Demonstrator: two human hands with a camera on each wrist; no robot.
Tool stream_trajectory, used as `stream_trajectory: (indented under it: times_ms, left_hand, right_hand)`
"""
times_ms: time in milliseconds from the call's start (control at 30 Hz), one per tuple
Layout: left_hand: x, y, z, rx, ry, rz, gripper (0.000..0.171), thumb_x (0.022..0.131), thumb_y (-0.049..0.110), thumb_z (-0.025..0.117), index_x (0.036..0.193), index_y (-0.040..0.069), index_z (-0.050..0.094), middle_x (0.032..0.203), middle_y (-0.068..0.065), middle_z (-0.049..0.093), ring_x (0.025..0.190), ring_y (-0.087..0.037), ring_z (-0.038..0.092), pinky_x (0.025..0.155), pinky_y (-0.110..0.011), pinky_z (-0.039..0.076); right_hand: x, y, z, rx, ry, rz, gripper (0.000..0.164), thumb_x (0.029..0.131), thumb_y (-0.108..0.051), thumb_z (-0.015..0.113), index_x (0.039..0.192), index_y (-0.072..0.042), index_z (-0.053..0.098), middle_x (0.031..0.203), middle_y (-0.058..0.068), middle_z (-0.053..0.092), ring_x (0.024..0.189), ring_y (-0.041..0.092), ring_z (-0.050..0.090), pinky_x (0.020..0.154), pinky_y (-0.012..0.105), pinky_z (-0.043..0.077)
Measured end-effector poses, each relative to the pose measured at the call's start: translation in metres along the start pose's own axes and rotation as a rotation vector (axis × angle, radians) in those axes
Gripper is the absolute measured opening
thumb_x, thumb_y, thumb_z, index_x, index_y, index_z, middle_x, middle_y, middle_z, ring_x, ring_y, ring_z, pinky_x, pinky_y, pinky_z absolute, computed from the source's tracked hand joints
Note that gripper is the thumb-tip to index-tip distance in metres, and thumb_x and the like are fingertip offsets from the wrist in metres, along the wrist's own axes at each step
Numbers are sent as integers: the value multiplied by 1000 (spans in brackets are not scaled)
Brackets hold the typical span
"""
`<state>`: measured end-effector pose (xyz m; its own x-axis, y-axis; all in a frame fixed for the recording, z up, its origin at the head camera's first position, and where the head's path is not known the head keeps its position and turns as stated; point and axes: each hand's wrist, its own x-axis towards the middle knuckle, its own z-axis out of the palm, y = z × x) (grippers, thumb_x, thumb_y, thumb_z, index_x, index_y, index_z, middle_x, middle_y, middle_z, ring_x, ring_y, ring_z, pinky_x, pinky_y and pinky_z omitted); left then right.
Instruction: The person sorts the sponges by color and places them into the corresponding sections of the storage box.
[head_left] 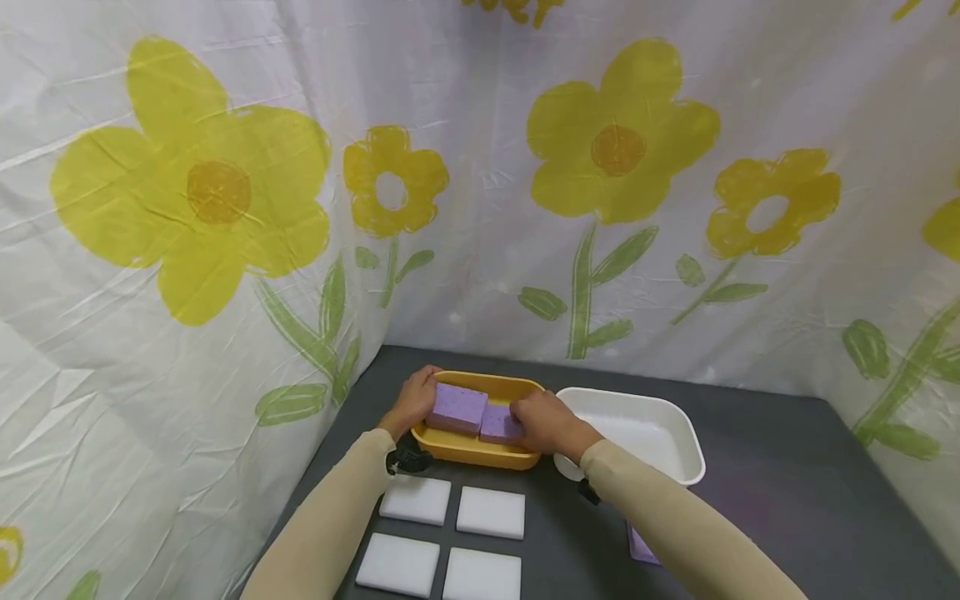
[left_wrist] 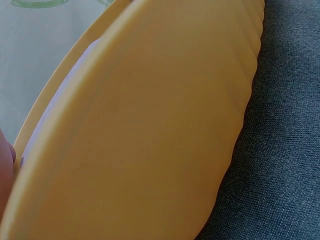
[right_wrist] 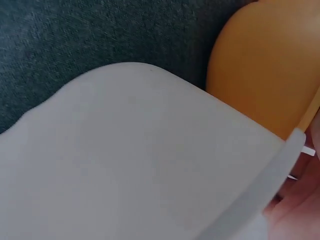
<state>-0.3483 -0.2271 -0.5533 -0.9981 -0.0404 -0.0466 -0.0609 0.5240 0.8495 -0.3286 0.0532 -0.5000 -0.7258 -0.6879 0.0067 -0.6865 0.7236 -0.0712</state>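
A yellow basin (head_left: 474, 451) stands on the dark table with purple sponges in it. The left sponge (head_left: 459, 408) sits higher than the right sponge (head_left: 499, 423). At the basin's left end, my left hand (head_left: 413, 400) grips the rim beside the higher sponge; only a fingertip shows in the left wrist view. My right hand (head_left: 549, 422) holds the right end, its fingers bent at the rim and partly covering the lower sponge. In the right wrist view, fingers (right_wrist: 300, 192) show between the yellow basin and the white basin (right_wrist: 125, 155).
The white basin stands directly right of the yellow one, partly behind my right forearm. Nearer me, several white sponges (head_left: 491, 512) lie in rows on the dark table (head_left: 765, 467). A purple item (head_left: 640, 546) peeks out under my right sleeve. A flowered curtain (head_left: 480, 275) hangs behind.
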Motion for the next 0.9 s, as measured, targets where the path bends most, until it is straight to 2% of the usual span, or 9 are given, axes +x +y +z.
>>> stream_trajectory:
  times_ms: [133, 267, 367, 467, 600, 767, 900]
  left_hand:
    - [2, 0, 0, 12, 1, 24, 43, 119, 23, 32, 148, 6, 60, 140, -20, 67, 123, -35, 64, 108, -59, 51]
    - [2, 0, -1, -3, -16, 4, 44, 120, 24, 31, 150, 7, 58, 141, -20, 65, 125, -36, 62, 110, -60, 50]
    - [4, -2, -2, -8, -22, -5, 43, 120, 25, 32, 150, 8, 58, 142, -19, 65, 126, -36, 62, 110, -60, 50]
    - [6, -3, -2, -12, -31, -9, 43, 120, 25, 32, 150, 9, 58, 142, -18, 65, 126, -35, 63, 110, -60, 50]
    - [4, -1, -2, -15, -34, -26, 43, 120, 27, 32, 151, 10, 57, 143, -18, 64, 126, -35, 62, 112, -59, 50]
    - [2, -1, -1, 3, -28, -21, 44, 120, 26, 30, 152, 8, 55, 144, -19, 64, 128, -35, 61, 113, -61, 48]
    - [1, 0, -2, -1, -28, -23, 45, 120, 26, 30, 153, 9, 55, 146, -19, 63, 129, -36, 61, 114, -62, 48]
  right_hand:
    - [-4, 1, -5, 2, -19, -35, 17, 92, -24, 85, 91, -9, 76, 72, -4, 61, 69, 15, 54, 74, 39, 52]
    - [-9, 4, -10, 25, 6, -118, 18, 97, -27, 82, 91, -10, 78, 76, -5, 62, 71, 13, 52, 73, 35, 49]
    - [-16, 7, -11, 46, 34, -152, 21, 99, -31, 81, 96, -10, 80, 89, -1, 71, 83, 15, 61, 82, 38, 55]
    - [-27, 9, -15, 76, 52, -146, 25, 100, -34, 79, 104, -9, 82, 102, 4, 77, 95, 20, 66, 93, 43, 57]
    - [-40, 14, -22, 89, 82, -162, 28, 100, -34, 80, 107, -7, 83, 106, 7, 78, 95, 21, 67, 96, 46, 56]
    - [-59, 23, -38, 84, 98, -200, 18, 99, -21, 80, 109, -7, 82, 118, 12, 78, 111, 30, 72, 105, 52, 57]
    - [-78, 27, -55, 98, 76, -161, 23, 100, -16, 77, 120, -3, 80, 129, 16, 76, 125, 37, 70, 110, 55, 54]
